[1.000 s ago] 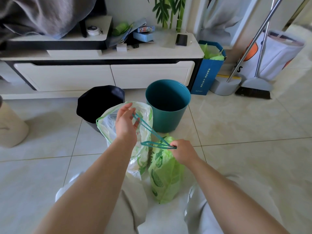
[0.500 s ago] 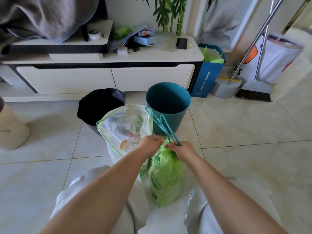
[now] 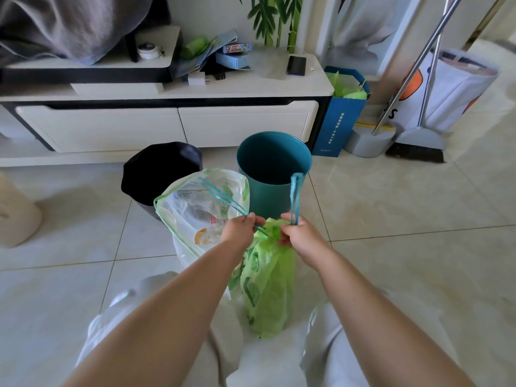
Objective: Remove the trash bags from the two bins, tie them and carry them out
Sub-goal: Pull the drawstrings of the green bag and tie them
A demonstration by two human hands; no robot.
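A green trash bag (image 3: pixel 265 286) stands on the floor between my knees, its neck gathered. My left hand (image 3: pixel 240 230) pinches one teal drawstring loop (image 3: pixel 223 198) that runs up and left. My right hand (image 3: pixel 297 233) grips the other teal drawstring loop (image 3: pixel 296 196), which stands upright. Behind the green bag leans a clear trash bag (image 3: pixel 201 216) with rubbish inside, its mouth open. Further back sit a teal bin (image 3: pixel 275 166) and a black bin (image 3: pixel 162 171), both without bags.
A white low cabinet (image 3: pixel 167 124) runs along the wall behind the bins. A blue paper bag (image 3: pixel 342 121), a grey dustpan (image 3: pixel 368 141) and a broom (image 3: pixel 416 143) stand at the right. A beige container (image 3: pixel 14 216) sits at the left.
My left hand came down from the raised drawstring to the green bag's neck beside my right hand. The two teal loops have since separated, one to the left and one upright.
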